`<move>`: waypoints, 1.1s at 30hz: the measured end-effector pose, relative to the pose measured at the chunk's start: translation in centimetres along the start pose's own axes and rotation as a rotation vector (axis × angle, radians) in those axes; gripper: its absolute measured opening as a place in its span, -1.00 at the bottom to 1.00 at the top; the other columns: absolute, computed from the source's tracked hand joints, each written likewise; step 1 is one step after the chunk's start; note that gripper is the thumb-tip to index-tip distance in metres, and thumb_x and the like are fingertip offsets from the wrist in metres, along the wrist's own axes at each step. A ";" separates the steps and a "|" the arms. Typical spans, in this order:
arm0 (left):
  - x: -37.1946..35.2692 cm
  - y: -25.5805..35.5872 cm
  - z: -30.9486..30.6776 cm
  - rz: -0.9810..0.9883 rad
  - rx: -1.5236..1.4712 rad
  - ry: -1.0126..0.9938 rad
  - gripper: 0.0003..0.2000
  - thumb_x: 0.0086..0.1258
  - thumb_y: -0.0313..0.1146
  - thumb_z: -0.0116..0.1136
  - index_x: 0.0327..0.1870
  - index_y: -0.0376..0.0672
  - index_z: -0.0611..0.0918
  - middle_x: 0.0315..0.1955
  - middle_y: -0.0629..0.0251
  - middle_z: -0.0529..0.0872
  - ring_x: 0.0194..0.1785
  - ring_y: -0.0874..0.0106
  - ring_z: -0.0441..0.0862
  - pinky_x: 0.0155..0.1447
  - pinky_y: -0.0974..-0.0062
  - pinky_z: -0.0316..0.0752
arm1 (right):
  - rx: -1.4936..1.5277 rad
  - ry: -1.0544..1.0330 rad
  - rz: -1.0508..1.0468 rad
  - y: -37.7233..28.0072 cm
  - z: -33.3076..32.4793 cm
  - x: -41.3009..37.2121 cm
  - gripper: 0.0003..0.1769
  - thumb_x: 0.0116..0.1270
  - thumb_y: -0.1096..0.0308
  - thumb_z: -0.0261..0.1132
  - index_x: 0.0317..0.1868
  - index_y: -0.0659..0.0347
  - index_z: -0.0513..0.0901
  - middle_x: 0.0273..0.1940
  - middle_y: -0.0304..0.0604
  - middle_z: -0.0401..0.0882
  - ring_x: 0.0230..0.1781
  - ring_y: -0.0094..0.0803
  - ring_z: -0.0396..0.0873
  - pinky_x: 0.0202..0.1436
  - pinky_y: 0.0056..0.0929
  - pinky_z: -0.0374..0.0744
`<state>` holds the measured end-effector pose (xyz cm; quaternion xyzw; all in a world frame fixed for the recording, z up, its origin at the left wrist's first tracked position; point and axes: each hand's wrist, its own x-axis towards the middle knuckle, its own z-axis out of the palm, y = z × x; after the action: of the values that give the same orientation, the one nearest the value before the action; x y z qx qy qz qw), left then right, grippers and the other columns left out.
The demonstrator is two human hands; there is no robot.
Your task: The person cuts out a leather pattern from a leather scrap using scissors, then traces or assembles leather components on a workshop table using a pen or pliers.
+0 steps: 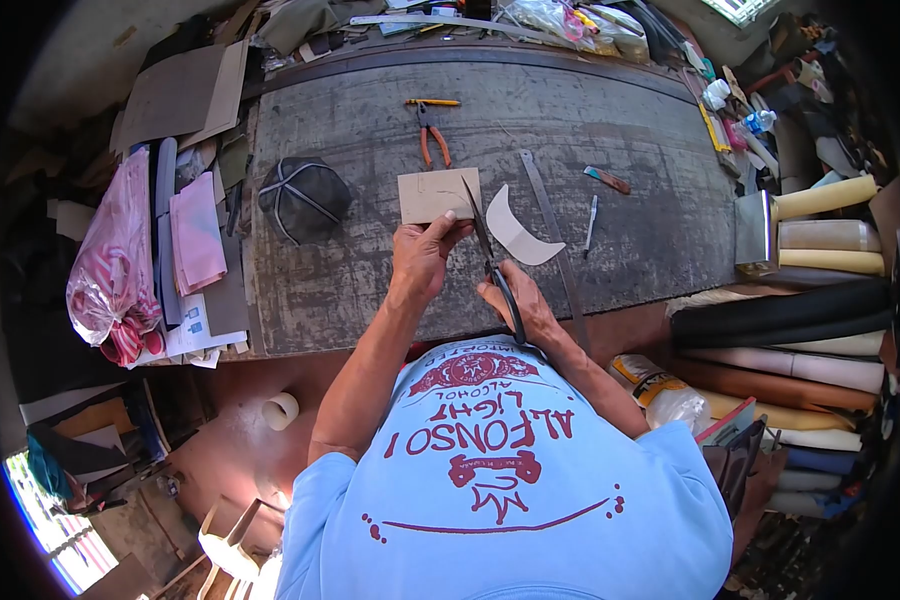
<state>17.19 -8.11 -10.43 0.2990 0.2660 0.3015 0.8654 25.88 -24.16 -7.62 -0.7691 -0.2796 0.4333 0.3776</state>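
My left hand pinches the lower edge of a tan rectangular card, thumb on top. In my right hand are large scissors with black handles, their blades pointing up along the card's right edge. Whether the blades are parted around the card is hard to tell. Just right of the scissors lies a pale crescent-shaped piece, and beside it a long metal ruler. Orange-handled pliers rest above the card, below a yellow pencil-like tool.
A dark cap sits at the left of the worktable. To the right lie a pen and a small knife-like tool. Rolls of material crowd the right side; a pink plastic bag stands at the left.
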 end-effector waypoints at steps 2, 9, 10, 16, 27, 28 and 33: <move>-0.1 0.1 0.1 -0.003 0.004 0.006 -0.80 0.43 -0.57 0.13 0.02 -0.39 0.60 -0.15 0.12 0.73 -0.15 0.35 0.74 -0.01 0.41 0.71 | -0.006 0.013 -0.028 -0.1 -0.1 -0.2 -0.50 0.27 0.01 0.35 -0.22 0.37 0.51 -0.40 0.00 0.58 -0.34 -0.32 0.54 -0.21 -0.30 0.50; 0.0 0.0 -0.5 -0.037 -0.003 -0.013 -0.80 0.43 -0.56 0.13 0.03 -0.40 0.59 -0.15 0.11 0.73 -0.15 0.34 0.73 -0.02 0.39 0.70 | 0.033 0.012 -0.042 0.6 -0.2 -0.3 -0.54 0.26 0.07 0.36 -0.26 0.38 0.51 -0.46 -0.04 0.55 -0.41 -0.39 0.49 -0.29 -0.32 0.47; 0.0 0.0 -0.5 -0.043 0.004 -0.012 -0.80 0.43 -0.56 0.13 0.03 -0.40 0.59 -0.15 0.11 0.73 -0.15 0.34 0.73 -0.02 0.39 0.70 | 0.026 0.008 -0.046 0.7 -0.2 -0.3 -0.55 0.26 0.08 0.37 -0.26 0.38 0.51 -0.48 -0.06 0.53 -0.42 -0.40 0.47 -0.31 -0.32 0.46; 0.0 0.1 -0.9 -0.072 0.036 -0.022 -0.79 0.42 -0.50 0.18 0.01 -0.37 0.61 -0.15 0.13 0.73 -0.13 0.32 0.73 0.02 0.35 0.68 | 0.017 0.011 -0.059 1.7 -0.4 -0.2 -0.60 0.27 0.14 0.38 -0.30 0.38 0.52 -0.53 -0.10 0.48 -0.46 -0.44 0.41 -0.36 -0.34 0.41; 0.3 0.7 -0.6 -0.024 0.091 -0.038 -0.76 0.48 -0.47 0.11 0.05 -0.43 0.58 -0.09 0.07 0.71 -0.10 0.30 0.73 -0.06 0.37 0.73 | 0.009 -0.030 0.002 1.2 -0.6 -0.4 -0.44 0.31 -0.10 0.33 -0.35 0.34 0.49 -0.57 -0.15 0.34 -0.50 -0.42 0.30 -0.40 -0.31 0.33; 0.2 0.7 -0.6 -0.019 0.103 -0.056 -0.77 0.48 -0.47 0.11 0.05 -0.43 0.58 -0.09 0.07 0.71 -0.10 0.31 0.73 -0.06 0.37 0.73 | 0.025 -0.034 0.020 1.1 -0.4 -0.4 -0.43 0.32 -0.12 0.32 -0.35 0.33 0.47 -0.56 -0.15 0.32 -0.50 -0.42 0.29 -0.40 -0.30 0.32; 0.0 0.8 -0.8 -0.014 0.164 -0.105 -0.77 0.48 -0.47 0.12 0.03 -0.44 0.60 -0.11 0.08 0.72 -0.10 0.34 0.72 -0.07 0.38 0.73 | 0.034 -0.039 -0.001 1.5 -0.5 -0.1 -0.41 0.33 -0.15 0.29 -0.32 0.34 0.45 -0.54 -0.14 0.32 -0.47 -0.41 0.29 -0.38 -0.28 0.32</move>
<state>16.40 -7.36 -10.44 0.3825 0.2462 0.2566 0.8528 26.42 -25.24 -8.63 -0.7539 -0.2801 0.4526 0.3852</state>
